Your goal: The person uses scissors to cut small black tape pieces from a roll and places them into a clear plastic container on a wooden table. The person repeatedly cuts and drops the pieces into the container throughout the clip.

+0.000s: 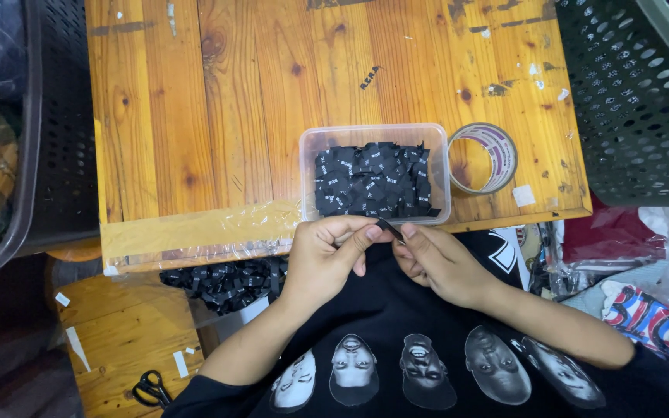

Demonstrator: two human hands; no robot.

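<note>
Head view looks straight down on a wooden table [218, 116] that fills the upper middle of the frame. Just below its near edge, at centre frame, the left hand [327, 259] and the right hand [435, 263] meet over a black shirt [396, 310] printed with a row of grey faces. Both pinch one small black fabric label [389, 229] between them: the left thumb and forefinger grasp its left end, and the right fingertips close on its right end. The label sits directly below the front wall of a clear plastic tub [307, 174], which stands on the table at centre and is heaped with more black labels [373, 179]. Right of the tub, touching or nearly touching it, lies a roll of tape [505, 147]. A loose heap of black label strip [226, 282] lies under the table edge, left of the left hand. Black scissors [149, 387] rest on a lower wooden surface at lower left. Dark perforated baskets stand at the far left [63, 116] and upper right [636, 101].
</note>
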